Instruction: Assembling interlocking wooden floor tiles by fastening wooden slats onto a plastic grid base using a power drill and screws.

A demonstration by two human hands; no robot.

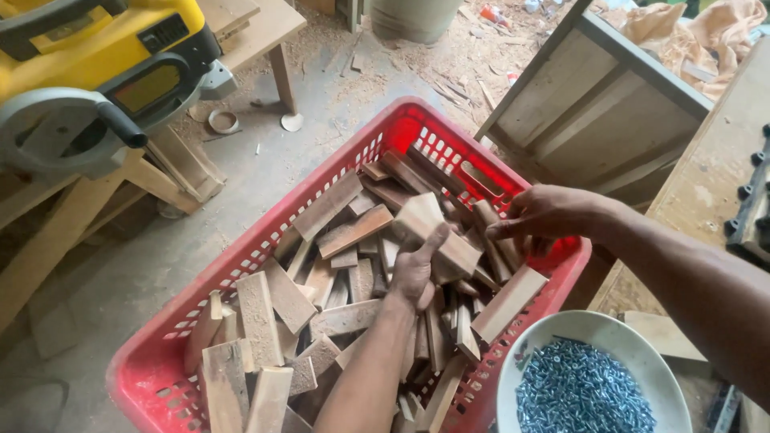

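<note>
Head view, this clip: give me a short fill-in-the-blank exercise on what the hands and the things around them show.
1. Both hands reach into a basket whose colour is ____.
2. The basket is filled with offcuts made of ____.
3. The left hand grips a wood block, and the right hand is nearest the basket's ____ rim.
4. The white bowl beside the basket holds metal ____.

Missing words: red; wood; far; screws

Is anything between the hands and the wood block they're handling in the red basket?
Nothing visible. The left hand already grips the wood block, and the right hand reaches among scraps beside it in the red basket.
</note>
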